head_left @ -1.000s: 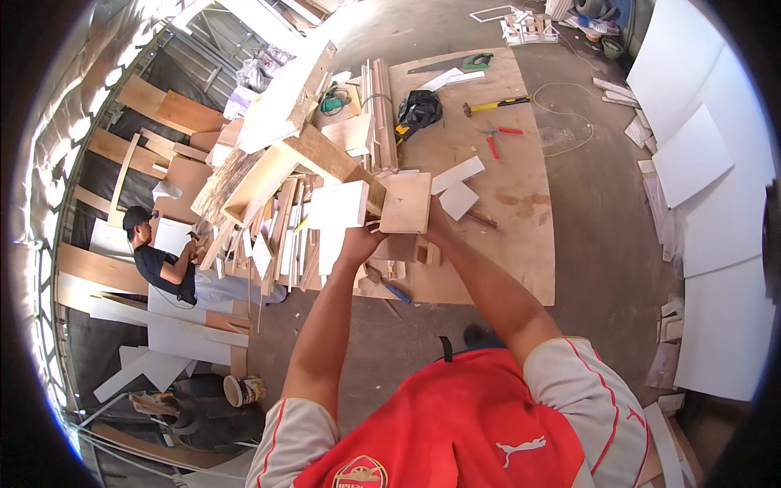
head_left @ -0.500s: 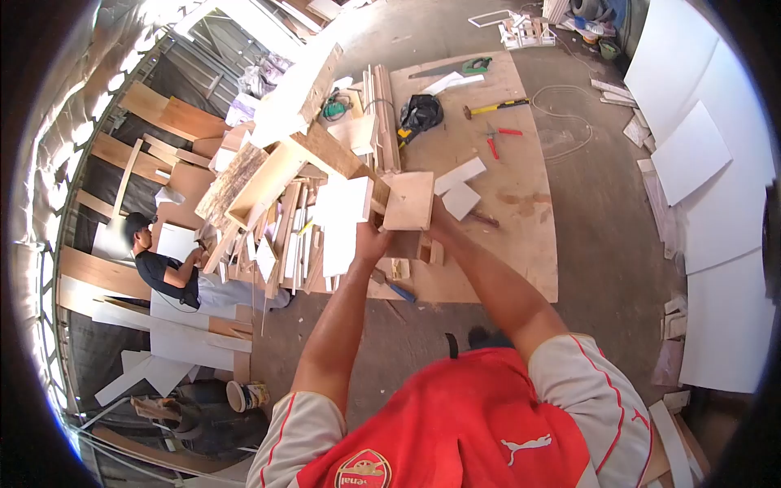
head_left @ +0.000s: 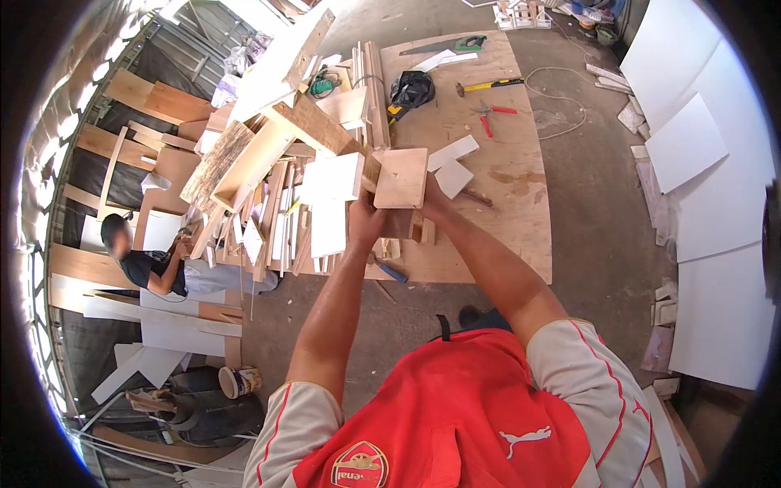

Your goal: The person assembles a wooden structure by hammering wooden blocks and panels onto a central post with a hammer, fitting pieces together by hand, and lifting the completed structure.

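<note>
Over the table (head_left: 512, 228), near its front edge, the right hand (head_left: 433, 199) is clamped on the right side of a small wooden board (head_left: 401, 179), while the left hand (head_left: 366, 218) is at the board's lower left, its fingers too hidden to tell whether they are closed. Two white offcuts (head_left: 453, 153) lie just beyond the right hand, with pliers (head_left: 486, 114) and a hammer (head_left: 490, 84) farther back, towards the table's right edge.
</note>
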Demonstrator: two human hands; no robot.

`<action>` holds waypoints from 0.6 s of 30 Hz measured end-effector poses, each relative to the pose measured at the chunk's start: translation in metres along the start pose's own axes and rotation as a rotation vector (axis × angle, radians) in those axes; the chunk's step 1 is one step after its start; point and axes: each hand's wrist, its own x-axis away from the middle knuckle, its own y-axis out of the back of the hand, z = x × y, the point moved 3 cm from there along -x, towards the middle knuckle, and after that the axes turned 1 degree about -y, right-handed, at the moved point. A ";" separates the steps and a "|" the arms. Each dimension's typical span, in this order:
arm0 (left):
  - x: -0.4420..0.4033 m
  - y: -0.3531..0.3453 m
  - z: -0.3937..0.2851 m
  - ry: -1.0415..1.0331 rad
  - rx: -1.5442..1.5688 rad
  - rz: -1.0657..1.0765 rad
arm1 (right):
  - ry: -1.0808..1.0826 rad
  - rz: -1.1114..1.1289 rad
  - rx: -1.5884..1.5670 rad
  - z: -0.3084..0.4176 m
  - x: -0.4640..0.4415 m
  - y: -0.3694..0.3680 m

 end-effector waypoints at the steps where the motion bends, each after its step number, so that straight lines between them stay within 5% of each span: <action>1: 0.002 0.000 -0.002 -0.001 0.029 0.001 | 0.002 0.013 0.023 -0.001 -0.001 0.000; 6: 0.003 -0.002 0.000 -0.066 0.179 -0.002 | -0.107 -0.054 -0.497 -0.008 0.000 -0.006; 10: 0.002 -0.002 -0.002 -0.136 0.254 0.009 | -0.041 -0.072 -0.043 0.001 0.000 -0.003; 18: 0.002 -0.001 0.005 -0.168 0.285 0.041 | 0.008 -0.022 0.038 -0.001 -0.002 -0.008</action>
